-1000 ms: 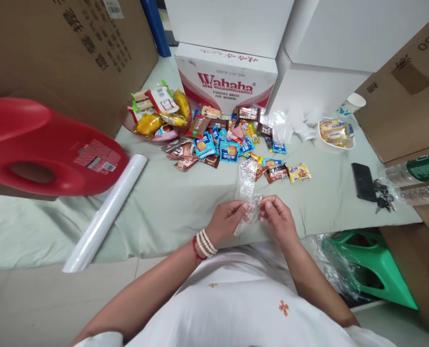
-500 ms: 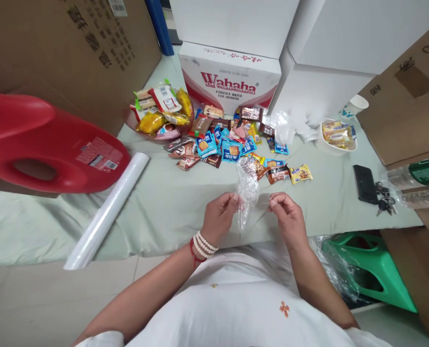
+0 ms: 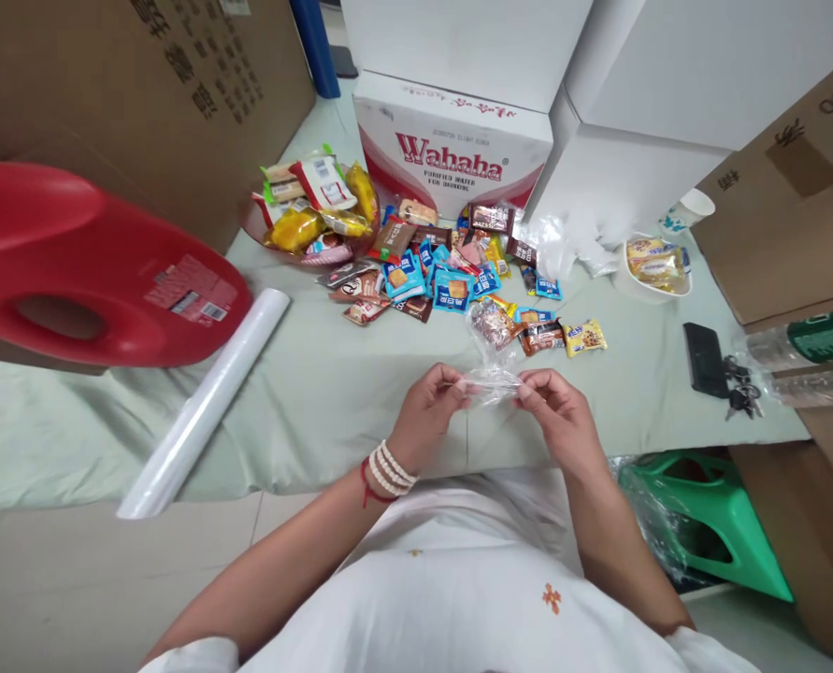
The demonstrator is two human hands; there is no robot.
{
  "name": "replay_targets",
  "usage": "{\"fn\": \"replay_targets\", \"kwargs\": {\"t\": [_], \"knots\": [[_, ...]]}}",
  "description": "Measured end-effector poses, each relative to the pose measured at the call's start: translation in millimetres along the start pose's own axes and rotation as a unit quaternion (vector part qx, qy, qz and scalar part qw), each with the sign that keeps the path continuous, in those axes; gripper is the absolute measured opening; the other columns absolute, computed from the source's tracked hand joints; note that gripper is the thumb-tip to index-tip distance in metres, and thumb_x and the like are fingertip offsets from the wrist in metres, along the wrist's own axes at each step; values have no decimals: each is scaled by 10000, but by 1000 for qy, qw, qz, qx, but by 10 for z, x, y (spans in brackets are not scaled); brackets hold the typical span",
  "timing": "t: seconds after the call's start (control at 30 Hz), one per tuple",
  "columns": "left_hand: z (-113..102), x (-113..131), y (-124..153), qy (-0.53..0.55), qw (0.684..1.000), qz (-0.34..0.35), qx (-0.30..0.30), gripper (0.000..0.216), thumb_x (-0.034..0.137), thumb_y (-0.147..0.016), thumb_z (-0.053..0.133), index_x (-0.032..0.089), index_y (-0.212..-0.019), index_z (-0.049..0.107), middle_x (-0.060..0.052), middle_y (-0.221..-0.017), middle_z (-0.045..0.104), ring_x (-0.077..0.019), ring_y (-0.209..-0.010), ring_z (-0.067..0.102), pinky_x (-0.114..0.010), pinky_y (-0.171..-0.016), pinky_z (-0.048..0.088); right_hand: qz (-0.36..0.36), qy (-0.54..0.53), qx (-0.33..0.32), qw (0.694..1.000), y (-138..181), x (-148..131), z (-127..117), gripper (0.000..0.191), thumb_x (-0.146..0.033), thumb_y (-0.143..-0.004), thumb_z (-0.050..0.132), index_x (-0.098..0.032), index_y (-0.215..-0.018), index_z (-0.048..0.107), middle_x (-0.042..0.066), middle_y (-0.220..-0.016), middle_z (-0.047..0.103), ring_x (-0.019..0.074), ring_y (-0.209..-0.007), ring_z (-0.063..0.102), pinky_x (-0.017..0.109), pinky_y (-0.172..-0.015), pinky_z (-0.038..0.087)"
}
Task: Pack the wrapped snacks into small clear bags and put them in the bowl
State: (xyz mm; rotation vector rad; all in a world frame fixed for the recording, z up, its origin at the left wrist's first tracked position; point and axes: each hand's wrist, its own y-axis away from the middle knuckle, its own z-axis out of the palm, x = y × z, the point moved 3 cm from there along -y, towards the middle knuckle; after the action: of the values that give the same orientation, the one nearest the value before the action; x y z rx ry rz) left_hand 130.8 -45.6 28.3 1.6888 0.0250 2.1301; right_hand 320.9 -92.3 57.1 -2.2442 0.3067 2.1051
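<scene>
A clear plastic bag (image 3: 495,381) is stretched sideways between my two hands over the front of the table. My left hand (image 3: 431,404) pinches one side of its gathered top, and my right hand (image 3: 554,408) pinches the other side. The bag's far end reaches a round brownish snack (image 3: 493,322), which seems to lie inside the clear plastic. Just beyond my hands are wrapped snacks: blue packets (image 3: 451,291), a brown packet (image 3: 540,337) and a yellow packet (image 3: 585,337).
A pink bowl (image 3: 253,224) of snacks stands back left, a white bowl (image 3: 651,288) at right. A plastic film roll (image 3: 202,402) and red jug (image 3: 107,271) are on the left. A black phone (image 3: 705,359) and keys (image 3: 742,393) lie right. A Wahaba-style carton (image 3: 451,154) stands behind.
My right hand has taken hold of the bag's side. The bag top, upright and narrow before, is now pulled wide between both hands, with the round snack end lying farther from me.
</scene>
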Motion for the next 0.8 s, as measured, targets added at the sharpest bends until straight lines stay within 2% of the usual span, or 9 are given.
{"fn": "replay_targets", "kwargs": {"t": [0.1, 0.17, 0.27, 0.33, 0.37, 0.43, 0.53, 0.7, 0.8], "knots": [[-58, 84, -31, 32, 999, -26, -29, 372, 526, -829, 737, 201, -874, 561, -8, -834, 681, -155, -761, 675, -314, -760, 558, 51, -26, -42, 998, 18, -53, -52, 262, -468, -878, 751, -226, -847, 653, 22, -894, 637, 160, -758, 601, 290, -686, 560], [-120, 220, -60, -73, 995, 25, -65, 288, 472, -892, 668, 203, -879, 567, 8, -738, 635, -140, -667, 624, -292, -701, 532, 62, -13, -74, 995, 30, -97, -79, 263, -453, -879, 743, -219, -828, 634, 18, -853, 634, 152, -697, 601, 278, -619, 541], [-195, 456, -80, -307, 928, 184, -108, 218, 390, -960, 552, 203, -863, 611, -41, -807, 659, -171, -746, 621, -316, -762, 511, 26, 85, -89, 992, 13, -165, -135, 226, -375, -878, 726, -210, -780, 606, 10, -800, 622, 133, -649, 558, 251, -581, 477], [-228, 539, -73, -382, 887, 246, -86, 227, 392, -963, 538, 206, -880, 637, -74, -926, 688, -193, -846, 635, -335, -835, 500, -11, 165, -75, 983, -16, -195, -154, 187, -313, -872, 711, -208, -764, 599, 0, -750, 608, 125, -640, 521, 240, -578, 431], [-245, 543, -71, -383, 890, 241, -57, 238, 423, -952, 561, 207, -893, 641, -74, -934, 691, -197, -856, 637, -334, -837, 498, -23, 186, -68, 980, -31, -199, -149, 174, -296, -873, 699, -209, -763, 595, -3, -732, 602, 124, -635, 510, 239, -577, 417], [-255, 468, -67, -330, 930, 164, -11, 335, 532, -934, 578, 207, -883, 643, -59, -871, 688, -195, -809, 637, -318, -787, 502, -32, 183, -60, 981, -52, -189, -110, 172, -295, -885, 672, -214, -768, 576, -6, -722, 597, 126, -627, 511, 244, -578, 414], [-148, 265, -39, -232, 971, 41, -45, 523, 685, -917, 497, 203, -795, 660, -59, -815, 682, -206, -791, 628, -311, -715, 495, -45, 151, -54, 986, -52, -162, -19, 184, -305, -903, 650, -220, -773, 550, -4, -748, 601, 130, -633, 532, 255, -596, 436], [37, 103, -30, -172, 981, 7, -85, 440, 620, -809, 662, 189, -721, 691, -34, -752, 650, -191, -774, 583, -301, -702, 446, -51, 129, -102, 985, -66, -170, 57, 185, -300, -909, 662, -221, -775, 561, -4, -767, 599, 132, -644, 541, 263, -606, 453], [49, 56, -41, -93, 993, -32, -66, 437, 597, -811, 664, 181, -680, 642, 0, -646, 584, -156, -664, 555, -293, -672, 440, -68, 75, -61, 993, -144, -227, -46, 212, -336, -910, 694, -221, -784, 569, 1, -819, 604, 134, -678, 570, 274, -650, 491]]}}
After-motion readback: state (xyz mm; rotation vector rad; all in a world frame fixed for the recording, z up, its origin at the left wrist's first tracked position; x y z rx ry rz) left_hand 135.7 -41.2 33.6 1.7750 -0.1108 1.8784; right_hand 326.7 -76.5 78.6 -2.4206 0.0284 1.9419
